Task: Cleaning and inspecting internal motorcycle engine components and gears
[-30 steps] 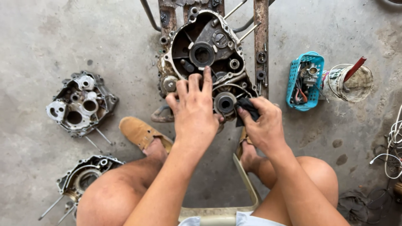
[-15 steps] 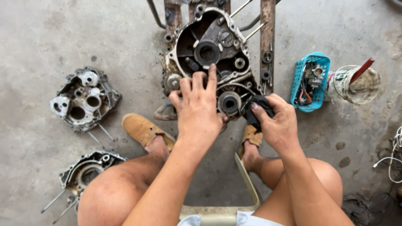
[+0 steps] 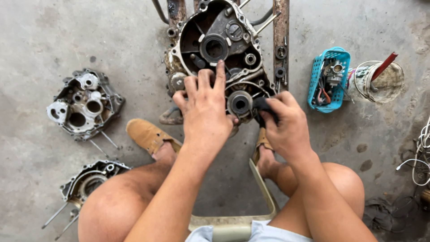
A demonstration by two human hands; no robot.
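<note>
An open engine crankcase half (image 3: pixel 215 45) stands on the concrete floor in front of me, greasy, with a round bearing bore in its upper part and a second round bearing (image 3: pixel 239 104) lower down. My left hand (image 3: pixel 205 107) lies flat on the case's lower left, fingers spread and pointing up. My right hand (image 3: pixel 286 121) grips a small black part (image 3: pixel 260 106) at the case's lower right edge, beside the lower bearing.
Two more casing halves lie at the left, one further away (image 3: pixel 83 104) and one nearer me (image 3: pixel 87 183). A blue basket (image 3: pixel 320 67) of small parts and a dirty pot with a red-handled tool (image 3: pixel 380 80) sit at the right. My sandalled feet and a stool edge are below.
The view has shifted a little, so the case sits lower in frame. Both hands stay on the case; the right hand still holds the black part by the lower bearing.
</note>
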